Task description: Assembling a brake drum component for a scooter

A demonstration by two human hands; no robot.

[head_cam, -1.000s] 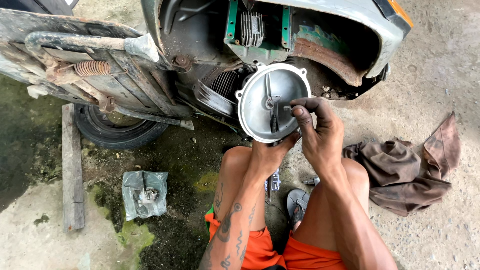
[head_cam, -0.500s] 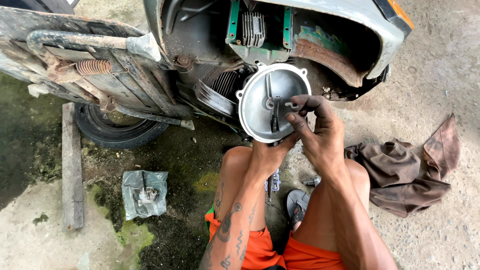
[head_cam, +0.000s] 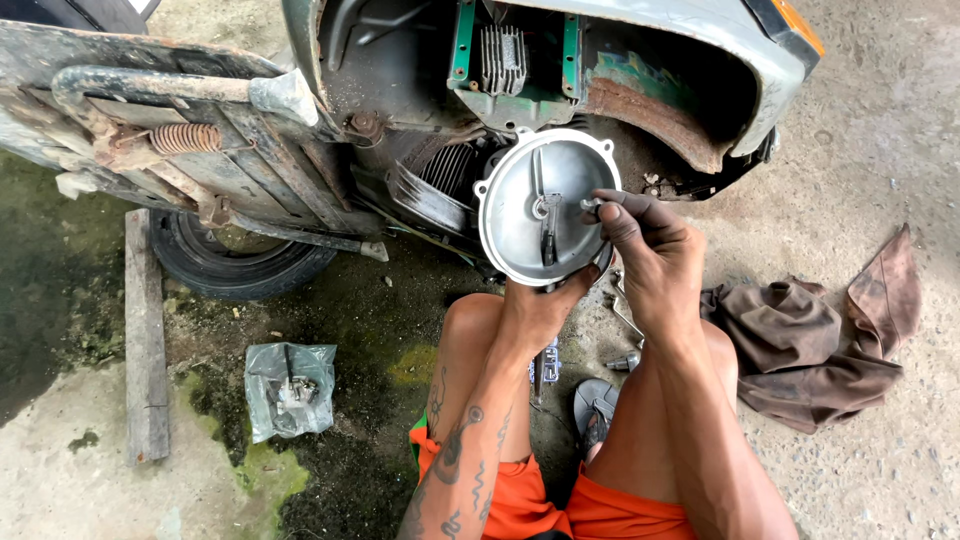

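Note:
A round silver metal cover (head_cam: 530,205) with bolt tabs on its rim is held up in front of a scooter's exposed engine (head_cam: 450,175). My left hand (head_cam: 540,305) grips the cover from below at its bottom edge. My right hand (head_cam: 640,245) rests on the cover's right side, its fingertips pinching a small metal part (head_cam: 590,205) near the rim. A lever and small bracket sit at the cover's centre. I squat with knees apart, in orange shorts.
The scooter lies tilted, its rusty floorboard (head_cam: 180,150) and tyre (head_cam: 235,260) at left. A wooden plank (head_cam: 145,330) and a plastic bag of small parts (head_cam: 290,390) lie on the concrete. A brown rag (head_cam: 810,340) lies at right. Tools (head_cam: 625,330) sit between my feet.
My right fingertips have shifted slightly on the small part at the cover's right side. The left hand keeps its grip on the cover.

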